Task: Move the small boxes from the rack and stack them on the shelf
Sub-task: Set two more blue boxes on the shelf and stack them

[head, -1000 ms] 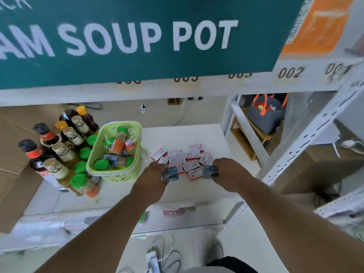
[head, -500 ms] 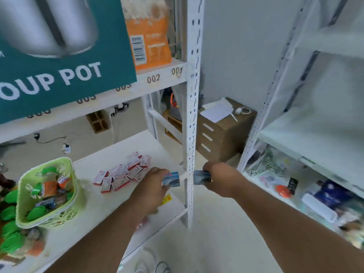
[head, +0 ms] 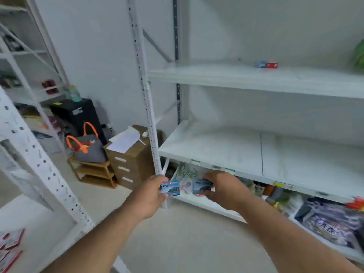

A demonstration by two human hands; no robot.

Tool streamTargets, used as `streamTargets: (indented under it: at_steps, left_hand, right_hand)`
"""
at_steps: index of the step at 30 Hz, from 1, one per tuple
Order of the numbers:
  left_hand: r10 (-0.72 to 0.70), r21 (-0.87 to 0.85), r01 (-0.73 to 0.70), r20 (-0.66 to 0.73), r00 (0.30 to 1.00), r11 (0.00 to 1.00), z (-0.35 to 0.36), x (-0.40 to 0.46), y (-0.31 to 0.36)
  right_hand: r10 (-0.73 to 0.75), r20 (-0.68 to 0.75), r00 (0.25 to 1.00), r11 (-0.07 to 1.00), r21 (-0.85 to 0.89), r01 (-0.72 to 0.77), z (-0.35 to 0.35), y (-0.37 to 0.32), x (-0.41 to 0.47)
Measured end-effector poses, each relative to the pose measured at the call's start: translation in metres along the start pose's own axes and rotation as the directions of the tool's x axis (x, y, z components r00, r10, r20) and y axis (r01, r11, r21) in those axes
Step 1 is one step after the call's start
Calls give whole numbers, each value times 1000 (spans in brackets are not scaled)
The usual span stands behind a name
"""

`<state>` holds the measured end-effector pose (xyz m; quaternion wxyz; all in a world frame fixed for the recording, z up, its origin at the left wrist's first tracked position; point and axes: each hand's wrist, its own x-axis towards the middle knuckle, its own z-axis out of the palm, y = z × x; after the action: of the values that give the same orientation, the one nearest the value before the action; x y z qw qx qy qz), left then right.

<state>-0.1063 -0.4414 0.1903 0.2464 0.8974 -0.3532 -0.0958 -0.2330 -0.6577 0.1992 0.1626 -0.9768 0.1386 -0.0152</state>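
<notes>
My left hand (head: 150, 196) grips a small blue box (head: 170, 187) with a red corner. My right hand (head: 223, 189) grips a second small blue box (head: 201, 186). Both hands are held out in the aisle, in front of the lower left corner of a white shelf unit (head: 212, 148). On its upper shelf (head: 236, 77), far back right, lie two small boxes, one blue (head: 261, 64) and one red (head: 272, 65). At the bottom left edge, red and white small boxes (head: 10, 242) lie on the rack (head: 39, 219) I came from.
A white perforated upright (head: 146, 99) stands just beyond my left hand. Behind it are a brown drawer cabinet (head: 130, 164) with papers, and a grey bag (head: 88, 146) with orange handles on a wooden stand. Packaged goods (head: 332, 225) fill the bottom shelf at right.
The view has swung right, away from the rack with bottles and basket, to the white shelf unit. Both hands have carried their blue boxes along and now reach toward the shelf unit.
</notes>
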Motion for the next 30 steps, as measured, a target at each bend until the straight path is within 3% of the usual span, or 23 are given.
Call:
streamTargets:
  at_steps: [6, 13, 24, 30]
  left_hand:
    - [185, -9, -185, -13, 983, 983, 25, 65, 132]
    - [376, -5, -376, 14, 927, 927, 30, 120, 241]
    - [571, -31, -572, -33, 820, 820, -16, 243, 324]
    - [557, -34, -562, -97, 825, 827, -65, 333, 342]
  right_hand:
    - [104, -153, 983, 993, -30, -110, -81, 103, -47]
    - [231, -294, 927, 971, 14, -238, -157, 177, -81]
    - [272, -421, 866, 961, 72, -267, -270, 225, -28]
    - [248, -467, 849, 963, 20, -270, -329, 241, 56]
